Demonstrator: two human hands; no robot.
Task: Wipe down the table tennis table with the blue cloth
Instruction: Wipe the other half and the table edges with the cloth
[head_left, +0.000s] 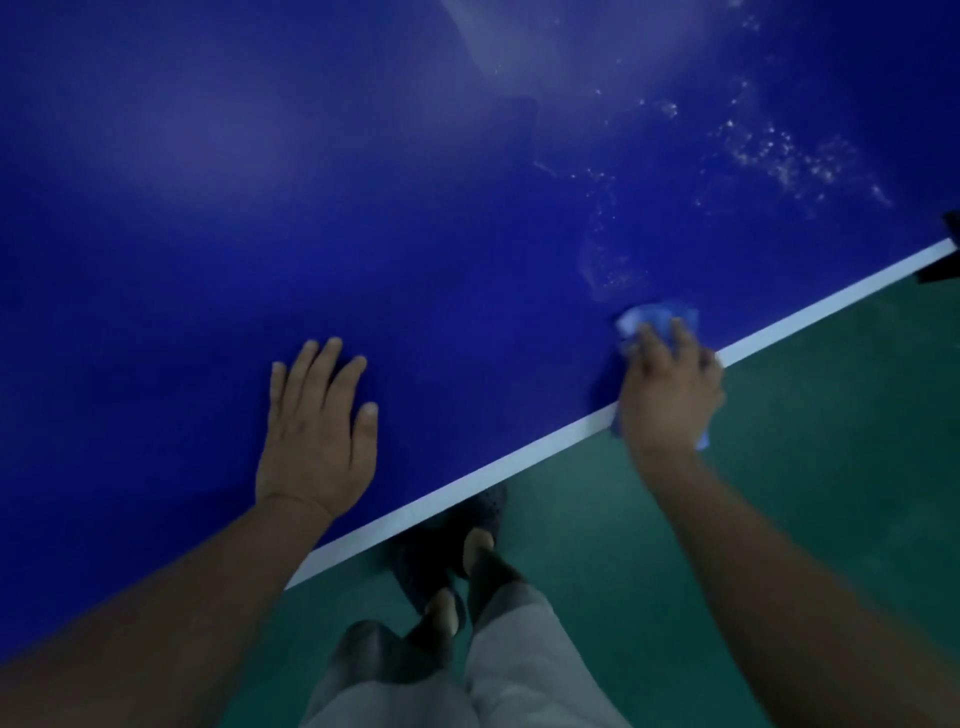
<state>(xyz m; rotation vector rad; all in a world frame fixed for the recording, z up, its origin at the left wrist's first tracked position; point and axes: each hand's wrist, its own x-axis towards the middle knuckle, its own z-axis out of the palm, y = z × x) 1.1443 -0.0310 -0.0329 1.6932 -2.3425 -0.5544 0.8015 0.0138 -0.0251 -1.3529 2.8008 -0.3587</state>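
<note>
Blue table (415, 208) carries one white edge line (519, 462) and two hands. One cloth (657, 314) — blue, bunched — sits at the table's near edge, across the line, under the right hand (670, 395), whose bent fingers hold it down. The left hand (317, 431) lies flat on the surface — fingers straight, well apart from the cloth. Wet speckles (779, 156) scatter beyond the cloth. Two dark shoes (441, 561) stand on green floor (779, 467).
</note>
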